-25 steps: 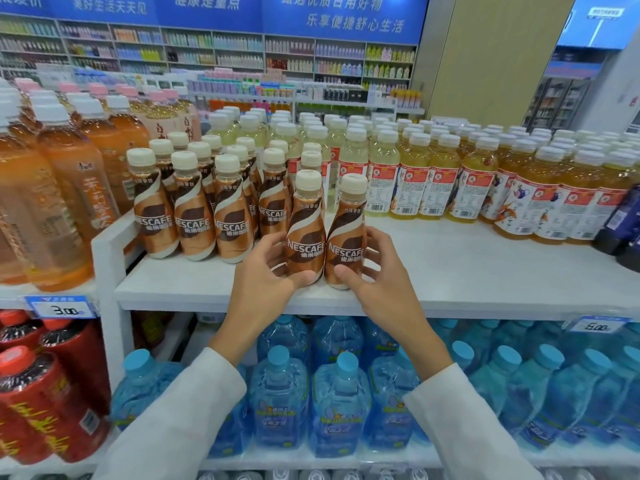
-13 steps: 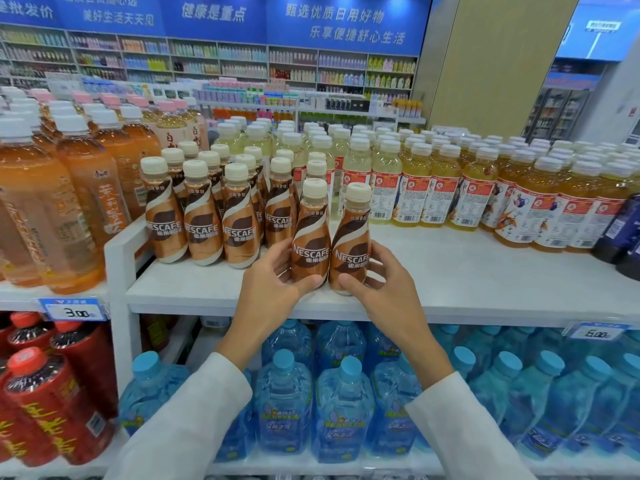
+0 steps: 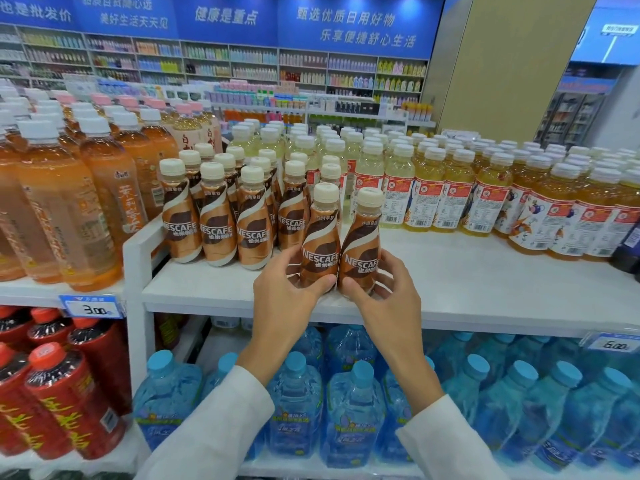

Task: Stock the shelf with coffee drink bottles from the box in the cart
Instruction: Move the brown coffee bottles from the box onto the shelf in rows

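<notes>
Held bottles: the left Nescafé bottle [image 3: 320, 244] and the right Nescafé bottle [image 3: 360, 247] stand upright at frame centre, sides touching, bases at the front of the white shelf [image 3: 467, 289]. Whether they rest fully on it cannot be told.
Left hand: the left hand [image 3: 284, 292] is wrapped round the lower body of the left bottle, thumb across the front.
Right hand: the right hand [image 3: 391, 296] is curled round the base of the right bottle, fingers behind it.
Neighbours: the stocked Nescafé row [image 3: 218, 220] stands just left of centre and behind, with pale yellow drink bottles [image 3: 426, 192] to the right.
Further out: orange tea bottles [image 3: 69, 202] at left, blue water jugs [image 3: 353, 410] below.
Box and cart: not in view.
Risk, tipping: these narrow bottles sit near the shelf lip, so letting go early or unevenly could drop one forward.
Risk, knock-on: pushing the pair back too hard would probably topple the packed bottles behind them.
Risk, facing: a twist on release may turn the labels away.
</notes>
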Demonstrator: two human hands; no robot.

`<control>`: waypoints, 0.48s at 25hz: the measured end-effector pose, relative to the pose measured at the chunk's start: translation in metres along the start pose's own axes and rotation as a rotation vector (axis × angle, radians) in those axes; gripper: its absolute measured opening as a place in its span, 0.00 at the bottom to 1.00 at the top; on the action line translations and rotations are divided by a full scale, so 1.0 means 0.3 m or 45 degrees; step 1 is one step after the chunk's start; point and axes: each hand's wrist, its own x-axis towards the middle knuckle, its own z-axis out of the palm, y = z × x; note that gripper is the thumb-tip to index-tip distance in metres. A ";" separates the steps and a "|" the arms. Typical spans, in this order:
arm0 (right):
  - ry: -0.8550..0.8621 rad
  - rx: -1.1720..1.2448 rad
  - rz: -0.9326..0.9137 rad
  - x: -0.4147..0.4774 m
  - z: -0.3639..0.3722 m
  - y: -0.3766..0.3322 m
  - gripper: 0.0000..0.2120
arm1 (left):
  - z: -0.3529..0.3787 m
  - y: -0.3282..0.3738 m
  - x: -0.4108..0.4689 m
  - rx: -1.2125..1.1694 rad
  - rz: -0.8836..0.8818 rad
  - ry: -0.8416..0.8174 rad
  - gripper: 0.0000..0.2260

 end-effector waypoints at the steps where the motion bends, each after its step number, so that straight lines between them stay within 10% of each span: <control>1: -0.016 0.002 0.003 0.001 0.010 -0.003 0.30 | -0.015 -0.001 -0.005 0.014 -0.002 0.032 0.27; 12: -0.031 -0.108 -0.041 0.061 0.151 -0.025 0.26 | -0.033 -0.040 0.058 0.237 0.041 0.230 0.27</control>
